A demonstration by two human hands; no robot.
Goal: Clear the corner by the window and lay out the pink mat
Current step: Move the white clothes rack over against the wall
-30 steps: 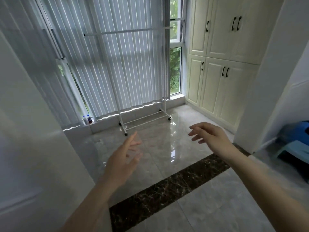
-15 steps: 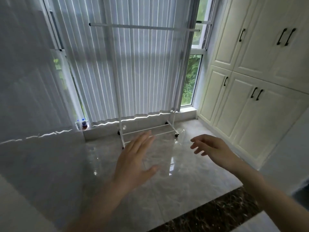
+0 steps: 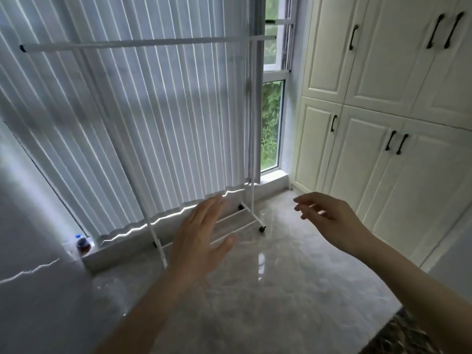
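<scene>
A white clothes rack on black castors [image 3: 251, 139] stands empty in the corner, right in front of the curtained window [image 3: 272, 126]. Its top bar runs across the curtain and its lower rails sit just above the floor. My left hand [image 3: 201, 238] is stretched out flat, fingers apart, in front of the rack's lower rails and holds nothing. My right hand [image 3: 329, 217] hovers to the right of the rack, fingers loosely curled and empty. No pink mat is in view.
A pleated white curtain [image 3: 153, 129] covers most of the window. A small bottle with a blue cap [image 3: 83, 242] stands on the low sill at left. Cream cupboards with black handles [image 3: 383, 139] line the right wall. The floor is glossy grey tile [image 3: 268, 290].
The view has moved closer to the window corner and the rack looks larger. Both hands stay raised and empty, now nearer the rack's base.
</scene>
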